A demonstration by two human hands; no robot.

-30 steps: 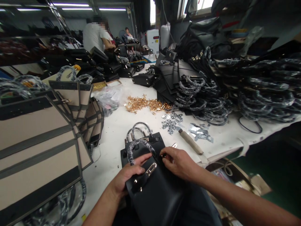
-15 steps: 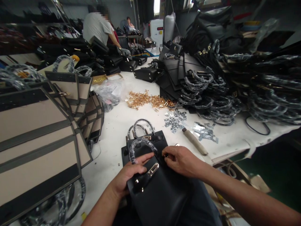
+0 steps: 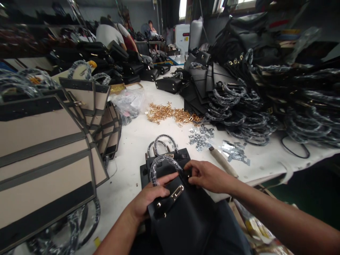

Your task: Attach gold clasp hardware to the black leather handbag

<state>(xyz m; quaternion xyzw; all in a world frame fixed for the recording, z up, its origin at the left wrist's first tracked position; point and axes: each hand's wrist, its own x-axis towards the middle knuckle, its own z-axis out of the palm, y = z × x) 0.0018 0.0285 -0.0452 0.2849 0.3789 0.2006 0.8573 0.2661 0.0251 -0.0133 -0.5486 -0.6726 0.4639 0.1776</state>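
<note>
A black handbag panel (image 3: 183,216) leans toward me at the table's near edge, its wrapped handle (image 3: 155,166) arching at the top. My left hand (image 3: 152,194) grips the panel below the handle, thumb on the front and forefinger stretched along the top. Beside the thumb sits a gold metal plate (image 3: 177,192) on a short strap. At the right of the handle base, my right hand (image 3: 203,176) is closed in a pinch; a small dark, shiny bit shows at its fingertips, mostly hidden. Behind lies another black bag piece (image 3: 184,153) with a looped handle.
Gold hardware (image 3: 159,112) and grey metal plates (image 3: 200,138) are heaped on the white table (image 3: 127,141). A wrapped bar-like tool (image 3: 223,161) lies right. Beige-lined panels (image 3: 45,138) stack left, black bag parts (image 3: 233,106) right. A co-worker (image 3: 108,33) bends over at the back.
The view has shifted slightly, so the scene sits a little further right. My right fingers have moved in against the panel beside the handle base. My left hand keeps its hold.
</note>
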